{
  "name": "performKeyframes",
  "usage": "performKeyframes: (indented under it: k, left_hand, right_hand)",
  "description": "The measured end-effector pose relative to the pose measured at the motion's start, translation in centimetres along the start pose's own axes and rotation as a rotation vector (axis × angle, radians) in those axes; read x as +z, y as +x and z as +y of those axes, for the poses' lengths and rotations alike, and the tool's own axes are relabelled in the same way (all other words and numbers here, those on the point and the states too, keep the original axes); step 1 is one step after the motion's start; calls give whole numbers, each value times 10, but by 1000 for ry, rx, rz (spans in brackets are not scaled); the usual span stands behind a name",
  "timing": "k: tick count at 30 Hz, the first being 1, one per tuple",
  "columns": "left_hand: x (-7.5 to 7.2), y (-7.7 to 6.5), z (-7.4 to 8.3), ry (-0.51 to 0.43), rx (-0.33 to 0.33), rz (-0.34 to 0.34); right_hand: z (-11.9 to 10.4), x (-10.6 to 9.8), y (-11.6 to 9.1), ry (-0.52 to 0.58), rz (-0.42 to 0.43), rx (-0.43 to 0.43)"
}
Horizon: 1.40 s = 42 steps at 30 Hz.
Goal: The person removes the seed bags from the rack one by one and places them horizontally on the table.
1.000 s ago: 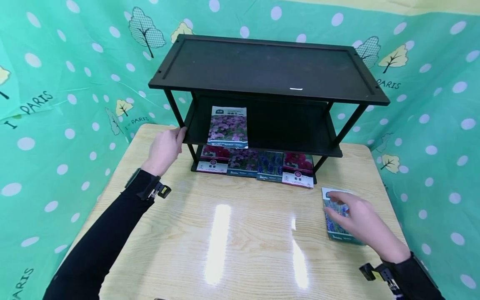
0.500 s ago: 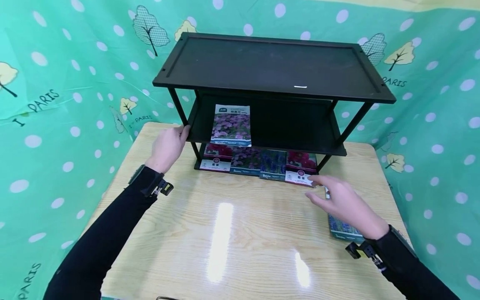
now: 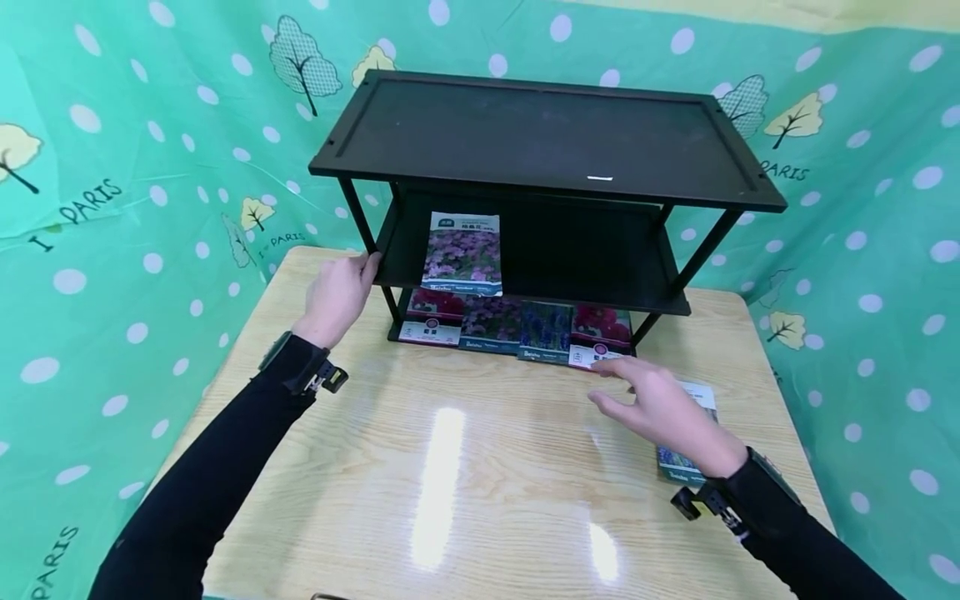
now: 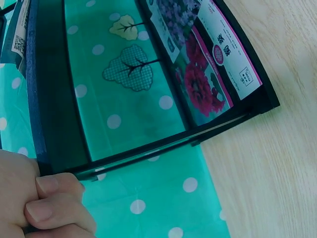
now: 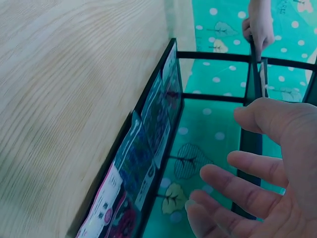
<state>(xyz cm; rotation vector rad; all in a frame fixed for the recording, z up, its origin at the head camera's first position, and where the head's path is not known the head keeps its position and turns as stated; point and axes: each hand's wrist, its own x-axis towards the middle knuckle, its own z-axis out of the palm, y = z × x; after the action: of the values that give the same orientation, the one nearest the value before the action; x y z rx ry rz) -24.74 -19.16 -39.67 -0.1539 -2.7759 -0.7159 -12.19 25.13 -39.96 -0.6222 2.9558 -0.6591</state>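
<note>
My left hand grips the left front corner of the middle board of a black three-tier rack; in the left wrist view its fingers curl round the frame. My right hand hovers in front of the rack's lower right end, thumb and fingers spread, nothing in it. Partly hidden beneath it, a blue-flower seed packet lies on the table. On the middle board sits a purple-flower seed packet. Along the bottom tier stand a red-flower packet, a purple one, a blue one and another red one.
The rack stands at the back of a pale wooden table. Green dotted cloth hangs behind it and along both sides. At the bottom edge, a small dark object barely shows.
My right hand has moved left from over the blue-flower packet on the table to the front of the bottom tier's right end. The left hand keeps its grip on the rack.
</note>
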Motion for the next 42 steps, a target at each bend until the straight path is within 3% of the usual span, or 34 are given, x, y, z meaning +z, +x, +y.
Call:
performKeyframes:
  k: [6, 12, 18, 29, 35, 42]
  left_hand:
    - [-1, -4, -2, 1, 18, 10]
    - [-1, -10, -5, 18, 32, 5]
    - [-1, -4, 2, 34, 21, -1]
    - [-5, -3, 3, 74, 16, 26]
    - [-7, -2, 4, 72, -12, -6]
    - [-6, -1, 5, 65, 17, 23]
  right_hand:
    - [-15, 0, 13, -15, 19, -36]
    - [-33, 1, 27, 41, 27, -83]
    - [-43, -2, 34, 73, 113, -133]
    - [-48, -9, 42, 138, 150, -121]
    - [-50, -17, 63, 151, 169, -92]
    - [-59, -31, 87, 141, 126, -115]
